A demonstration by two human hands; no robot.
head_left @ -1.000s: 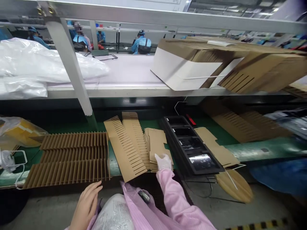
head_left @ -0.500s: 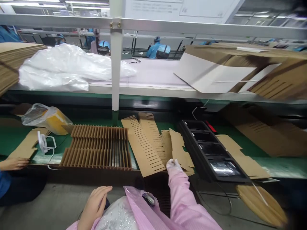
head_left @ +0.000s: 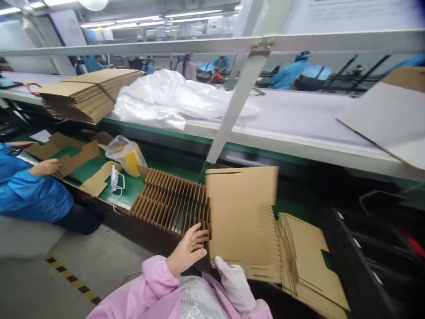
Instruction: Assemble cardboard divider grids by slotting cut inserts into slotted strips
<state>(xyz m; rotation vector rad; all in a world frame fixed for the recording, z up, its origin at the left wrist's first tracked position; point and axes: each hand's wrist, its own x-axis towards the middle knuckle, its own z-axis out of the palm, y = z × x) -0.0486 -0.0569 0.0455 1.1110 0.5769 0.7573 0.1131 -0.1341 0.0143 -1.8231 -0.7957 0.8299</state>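
A flat cardboard sheet (head_left: 241,217) stands raised in front of me, gripped at its lower left corner by my gloved right hand (head_left: 234,283). My bare left hand (head_left: 190,249) has its fingers apart, near the sheet's left edge and in front of the cardboard divider grid (head_left: 171,199). The grid rests on the green bench, left of the sheet. Slotted cardboard strips (head_left: 270,248) show behind the sheet's lower right part. More flat cardboard pieces (head_left: 307,248) lie in a pile to the right.
A small white fan (head_left: 114,179) and a bagged yellow object (head_left: 131,159) stand left of the grid. Further left, a person in blue (head_left: 29,190) handles cardboard. A black tray (head_left: 372,257) is at the right. A slanted white post (head_left: 232,110) supports the shelf above.
The view has turned left. My right hand has lifted a cardboard sheet from the bench and brought it toward the grid. My left hand has risen toward the grid, fingers spread.
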